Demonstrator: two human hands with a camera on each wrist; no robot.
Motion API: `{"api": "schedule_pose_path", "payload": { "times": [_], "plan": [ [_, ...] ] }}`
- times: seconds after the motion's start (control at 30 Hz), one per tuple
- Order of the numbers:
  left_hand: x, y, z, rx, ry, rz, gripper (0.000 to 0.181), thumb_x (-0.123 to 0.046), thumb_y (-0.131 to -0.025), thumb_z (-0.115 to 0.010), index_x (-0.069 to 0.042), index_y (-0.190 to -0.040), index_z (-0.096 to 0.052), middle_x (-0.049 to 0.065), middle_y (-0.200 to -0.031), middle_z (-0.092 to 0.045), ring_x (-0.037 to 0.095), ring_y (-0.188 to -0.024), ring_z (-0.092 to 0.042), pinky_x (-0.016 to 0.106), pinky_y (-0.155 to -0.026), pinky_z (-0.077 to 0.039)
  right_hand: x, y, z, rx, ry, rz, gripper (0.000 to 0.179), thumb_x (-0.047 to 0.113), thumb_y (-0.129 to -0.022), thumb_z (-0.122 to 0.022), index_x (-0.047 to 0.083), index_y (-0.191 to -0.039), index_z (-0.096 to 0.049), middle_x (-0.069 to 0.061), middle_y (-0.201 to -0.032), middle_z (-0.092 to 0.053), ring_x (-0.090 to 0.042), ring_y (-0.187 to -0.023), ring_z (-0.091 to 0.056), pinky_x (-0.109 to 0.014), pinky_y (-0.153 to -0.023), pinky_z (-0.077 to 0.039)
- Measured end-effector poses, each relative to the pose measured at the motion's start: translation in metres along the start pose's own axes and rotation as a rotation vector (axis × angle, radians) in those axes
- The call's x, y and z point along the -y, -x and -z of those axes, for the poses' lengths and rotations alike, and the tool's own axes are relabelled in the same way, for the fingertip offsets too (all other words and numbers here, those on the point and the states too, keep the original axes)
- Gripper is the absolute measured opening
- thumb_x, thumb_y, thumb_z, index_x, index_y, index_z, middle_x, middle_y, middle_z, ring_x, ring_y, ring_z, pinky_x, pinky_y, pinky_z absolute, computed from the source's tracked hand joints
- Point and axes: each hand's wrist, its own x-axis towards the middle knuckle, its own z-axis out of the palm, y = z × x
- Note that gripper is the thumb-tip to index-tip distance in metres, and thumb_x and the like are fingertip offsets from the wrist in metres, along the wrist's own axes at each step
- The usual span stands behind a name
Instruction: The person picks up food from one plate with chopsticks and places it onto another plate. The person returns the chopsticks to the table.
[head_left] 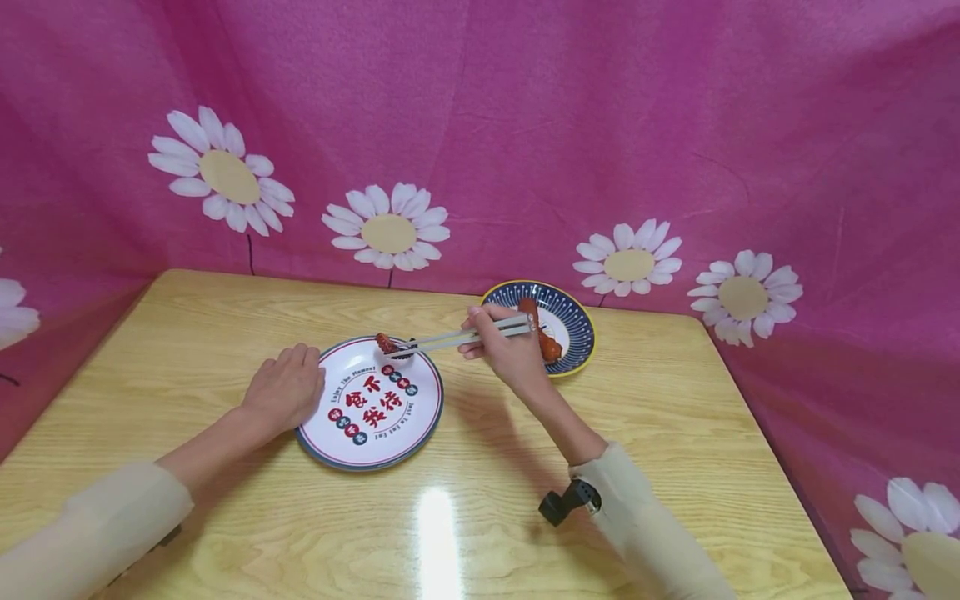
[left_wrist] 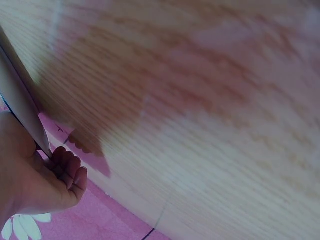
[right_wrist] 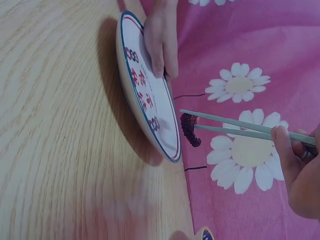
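Note:
My left hand (head_left: 287,388) grips the left rim of a white plate (head_left: 411,421) with a blue edge and red printed characters. In the left wrist view, its fingers (left_wrist: 69,170) curl at the rim. My right hand (head_left: 508,350) holds a pair of pale green chopsticks (head_left: 450,338). Pinched between their tips is a dark reddish, curled piece with bumpy rows, like an octopus tentacle (right_wrist: 190,131). In the head view it overlaps the plate's far rim; the right wrist view shows it raised off the plate.
Behind my right hand stands a blue patterned dish (head_left: 579,329) with a yellow rim. It holds a sausage (head_left: 528,310) and a browned piece of food (head_left: 551,347). A pink cloth (head_left: 510,150) with white daisies hangs along the back and sides of the wooden table (head_left: 525,517).

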Motion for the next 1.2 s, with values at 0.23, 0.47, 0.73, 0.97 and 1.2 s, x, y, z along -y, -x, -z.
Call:
{"api": "schedule_pose_path", "payload": {
  "times": [0.23,0.47,0.73,0.97,1.2],
  "plan": [
    [0.000,0.000,0.001,0.003,-0.006,-0.003,0.034,-0.017,-0.103,-0.047,0.013,-0.118,-0.049,0.020,-0.097,-0.050,0.035,-0.093,-0.050,0.052,-0.082,-0.046,-0.001,0.000,0.012,-0.026,0.004,-0.001,0.030,0.008,-0.103,-0.053,-0.015,-0.087,-0.062,-0.030,-0.080,-0.066,-0.012,-0.059,-0.068,-0.029,-0.057,-0.057],
    [-0.002,0.000,0.004,0.005,0.006,-0.002,0.033,-0.017,-0.104,-0.047,0.013,-0.118,-0.049,0.020,-0.096,-0.050,0.035,-0.091,-0.050,0.051,-0.081,-0.046,0.001,-0.002,0.023,-0.059,0.050,0.017,0.031,0.009,-0.103,-0.054,-0.015,-0.085,-0.064,-0.026,-0.074,-0.067,-0.016,-0.058,-0.067,-0.033,-0.056,-0.057],
    [-0.003,0.001,0.005,0.021,0.005,0.006,0.033,-0.017,-0.104,-0.047,0.013,-0.117,-0.049,0.019,-0.095,-0.050,0.034,-0.090,-0.049,0.051,-0.080,-0.046,0.003,-0.001,0.034,-0.094,0.051,0.012,0.033,0.015,-0.102,-0.056,-0.012,-0.085,-0.064,-0.024,-0.072,-0.068,-0.012,-0.056,-0.067,-0.032,-0.055,-0.056],
    [-0.002,0.001,0.004,0.014,0.007,-0.002,0.032,-0.016,-0.104,-0.047,0.013,-0.116,-0.049,0.019,-0.095,-0.050,0.034,-0.090,-0.050,0.051,-0.080,-0.046,0.001,-0.001,0.046,-0.079,-0.011,0.012,0.034,0.016,-0.104,-0.054,-0.015,-0.089,-0.062,-0.024,-0.072,-0.067,-0.019,-0.057,-0.068,-0.042,-0.056,-0.057],
    [-0.001,0.001,0.003,0.012,0.002,-0.003,0.032,-0.017,-0.104,-0.046,0.013,-0.116,-0.049,0.019,-0.094,-0.049,0.034,-0.089,-0.049,0.050,-0.080,-0.046,0.011,0.001,0.056,-0.108,0.070,0.040,0.033,0.012,-0.105,-0.051,-0.017,-0.092,-0.062,-0.035,-0.080,-0.066,-0.012,-0.054,-0.067,-0.024,-0.048,-0.052]
  ]
}}
